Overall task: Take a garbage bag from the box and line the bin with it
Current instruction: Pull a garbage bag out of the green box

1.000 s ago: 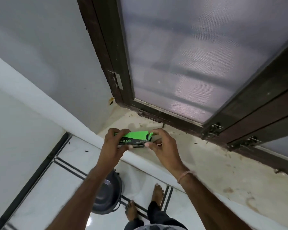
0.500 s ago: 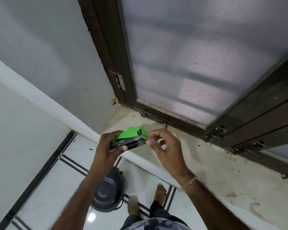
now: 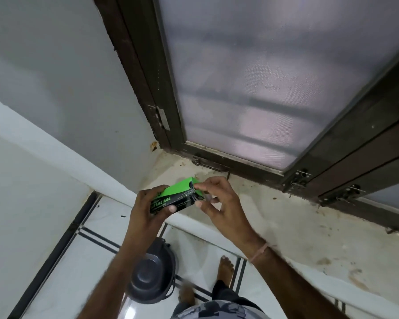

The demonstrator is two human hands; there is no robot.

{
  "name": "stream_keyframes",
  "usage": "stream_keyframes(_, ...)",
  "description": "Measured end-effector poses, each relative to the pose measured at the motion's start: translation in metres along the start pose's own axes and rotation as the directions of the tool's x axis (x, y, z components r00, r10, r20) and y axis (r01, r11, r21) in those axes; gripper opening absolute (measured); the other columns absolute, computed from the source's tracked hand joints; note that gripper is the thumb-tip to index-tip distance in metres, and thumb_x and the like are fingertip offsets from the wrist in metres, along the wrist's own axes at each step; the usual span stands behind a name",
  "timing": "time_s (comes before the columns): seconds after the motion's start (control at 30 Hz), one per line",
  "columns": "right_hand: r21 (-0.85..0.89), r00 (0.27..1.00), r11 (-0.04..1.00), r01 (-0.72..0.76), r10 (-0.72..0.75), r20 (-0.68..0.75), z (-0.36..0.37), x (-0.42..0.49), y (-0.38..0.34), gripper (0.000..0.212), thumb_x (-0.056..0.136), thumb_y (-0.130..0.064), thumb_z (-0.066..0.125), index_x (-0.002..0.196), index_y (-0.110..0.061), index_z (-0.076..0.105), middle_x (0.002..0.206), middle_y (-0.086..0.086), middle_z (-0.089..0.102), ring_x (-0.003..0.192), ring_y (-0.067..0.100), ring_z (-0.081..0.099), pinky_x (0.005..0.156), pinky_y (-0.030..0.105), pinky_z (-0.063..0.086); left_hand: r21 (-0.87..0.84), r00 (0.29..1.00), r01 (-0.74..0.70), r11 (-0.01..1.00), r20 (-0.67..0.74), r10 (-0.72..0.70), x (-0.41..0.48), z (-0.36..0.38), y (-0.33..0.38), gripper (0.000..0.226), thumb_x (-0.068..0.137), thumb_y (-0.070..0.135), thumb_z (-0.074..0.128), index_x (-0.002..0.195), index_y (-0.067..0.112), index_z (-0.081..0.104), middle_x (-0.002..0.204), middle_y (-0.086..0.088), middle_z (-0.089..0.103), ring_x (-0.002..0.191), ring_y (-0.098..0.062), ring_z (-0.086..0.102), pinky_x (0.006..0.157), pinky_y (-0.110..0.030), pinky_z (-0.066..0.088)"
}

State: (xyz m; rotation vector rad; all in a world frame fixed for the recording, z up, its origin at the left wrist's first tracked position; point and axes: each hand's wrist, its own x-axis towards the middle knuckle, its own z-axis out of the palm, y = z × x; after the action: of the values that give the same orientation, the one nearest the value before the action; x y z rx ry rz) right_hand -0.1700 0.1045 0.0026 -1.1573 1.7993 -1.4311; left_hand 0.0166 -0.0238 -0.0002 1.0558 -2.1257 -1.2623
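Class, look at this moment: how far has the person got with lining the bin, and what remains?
Done: the green garbage bag box is picked up, held in the left hand. In hand: the right hand fingers work at the box's end. Left: no bag is out yet, and the dark bin on the floor is unlined.

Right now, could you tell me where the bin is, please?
In the head view, the dark bin stands on the white tiled floor at lower centre, below the left hand and beside the person's bare feet.
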Motion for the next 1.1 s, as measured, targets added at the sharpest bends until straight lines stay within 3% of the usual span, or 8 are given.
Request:
stream_keyframes(0.1, -0.156, 0.996, 0.986, 0.052, -0.040, 0.077, -0.001, -0.002, -0.005, 0.052, 0.093, -0.016, 0.075, 0.141, -0.028, 0.062, 0.124, -0.006, 0.048, 0.096, 0.007, 0.058, 0.087, 0.009, 0.046, -0.064, 0.998, -0.013, 0.998, 0.065, 0.017, 0.006, -0.010, 0.002, 0.044, 0.071, 0.060, 0.071, 0.111, 0.074, 0.057, 0.118, 0.006, 0.059, 0.107, 0.006, 0.061, 0.090, -0.017, 0.050)
stream_keyframes(0.23, -0.273, 0.986, 0.951, 0.148, -0.118, 0.122, -0.004, -0.002, -0.015, 0.045, 0.094, -0.022, 0.076, 0.137, -0.023, 0.062, 0.120, -0.004, 0.056, 0.105, 0.010, 0.062, 0.091, 0.022, 0.055, -0.123, 0.990, -0.032, 0.992, 0.134, 0.048, 0.011, -0.027, -0.005, 0.046, 0.069, 0.055, 0.077, 0.113, 0.064, 0.064, 0.117, 0.003, 0.060, 0.110, -0.005, 0.064, 0.096, -0.019, 0.051)
stream_keyframes(0.4, -0.193, 0.992, 0.973, 0.123, -0.127, -0.007, 0.006, -0.008, -0.031, 0.040, 0.085, -0.022, 0.083, 0.122, -0.013, 0.070, 0.112, 0.003, 0.069, 0.091, 0.013, 0.073, 0.085, 0.029, 0.063, -0.151, 0.980, -0.054, 0.987, 0.183, 0.081, 0.003, -0.045, -0.012, 0.050, 0.065, 0.075, 0.076, 0.113, 0.062, 0.065, 0.121, 0.000, 0.061, 0.112, -0.008, 0.065, 0.095, -0.015, 0.049)
stream_keyframes(0.53, -0.340, 0.992, 0.934, 0.106, -0.125, -0.034, 0.018, -0.020, -0.042, 0.043, 0.084, -0.037, 0.082, 0.122, -0.020, 0.073, 0.097, -0.016, 0.062, 0.077, 0.000, 0.060, 0.074, 0.014, 0.053, -0.145, 0.978, -0.081, 0.986, 0.180, 0.107, -0.008, -0.057, -0.017, 0.046, 0.069, 0.061, 0.077, 0.114, 0.058, 0.065, 0.120, -0.001, 0.063, 0.111, -0.006, 0.065, 0.096, -0.018, 0.050)
stream_keyframes(0.63, -0.370, 0.994, 0.928, 0.043, -0.075, -0.074, 0.028, -0.029, -0.046, 0.056, 0.081, -0.052, 0.075, 0.128, -0.021, 0.073, 0.081, -0.014, 0.060, 0.068, 0.008, 0.057, 0.069, 0.022, 0.053, -0.151, 0.978, -0.105, 0.983, 0.164, 0.130, -0.015, -0.065, -0.017, 0.044, 0.072, 0.058, 0.075, 0.114, 0.063, 0.063, 0.120, 0.001, 0.062, 0.111, -0.006, 0.065, 0.096, -0.017, 0.049)
stream_keyframes(0.83, -0.059, 0.990, 0.997, -0.058, 0.050, -0.128, 0.049, -0.052, -0.051, 0.040, 0.085, -0.013, 0.084, 0.123, -0.017, 0.073, 0.103, -0.002, 0.075, 0.089, 0.013, 0.074, 0.080, 0.026, 0.060, -0.176, 0.966, -0.155, 0.972, 0.179, 0.186, -0.029, -0.078, -0.019, 0.046, 0.073, 0.054, 0.075, 0.117, 0.057, 0.064, 0.121, -0.002, 0.062, 0.112, -0.009, 0.065, 0.097, -0.019, 0.050)
stream_keyframes(0.93, -0.018, 0.988, 0.998, -0.059, 0.056, -0.143, 0.056, -0.063, -0.058, 0.032, 0.087, -0.006, 0.081, 0.116, -0.017, 0.072, 0.116, 0.001, 0.071, 0.100, 0.010, 0.072, 0.081, 0.023, 0.059, -0.181, 0.962, -0.170, 0.969, 0.185, 0.204, -0.037, -0.082, -0.019, 0.046, 0.073, 0.054, 0.074, 0.117, 0.058, 0.063, 0.120, -0.001, 0.062, 0.111, -0.010, 0.065, 0.096, -0.019, 0.050)
stream_keyframes(1.1, -0.015, 0.994, 0.997, -0.080, 0.079, -0.071, 0.060, -0.075, -0.067, 0.034, 0.088, -0.001, 0.076, 0.120, -0.012, 0.073, 0.121, 0.004, 0.065, 0.096, 0.010, 0.070, 0.081, 0.030, 0.062, -0.180, 0.955, -0.181, 0.967, 0.205, 0.217, -0.048, -0.088, -0.018, 0.046, 0.073, 0.055, 0.074, 0.118, 0.057, 0.064, 0.120, 0.000, 0.062, 0.111, -0.008, 0.065, 0.095, -0.018, 0.050)
